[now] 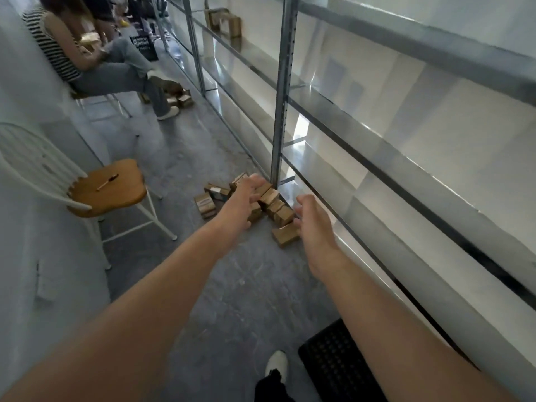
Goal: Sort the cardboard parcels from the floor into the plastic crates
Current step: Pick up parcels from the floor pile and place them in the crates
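A pile of small brown cardboard parcels [275,207] lies on the grey floor at the foot of a metal shelf post. Both my arms stretch out toward it. My left hand [245,198] hovers over the left side of the pile with fingers spread, holding nothing. My right hand [313,219] hangs beside the right side of the pile, fingers loosely curled and apart, empty. One parcel [285,237] lies a little nearer to me, and two more [206,204] lie off to the left. A black plastic crate [336,364] sits on the floor near my right foot.
A long metal shelving rack [282,82] runs along the right, with a few boxes [224,23] on a far shelf. A white chair with a wooden seat [110,187] holds a pen at left. A seated person [95,62] is further back, with more parcels [181,100] and a black crate [143,47] nearby.
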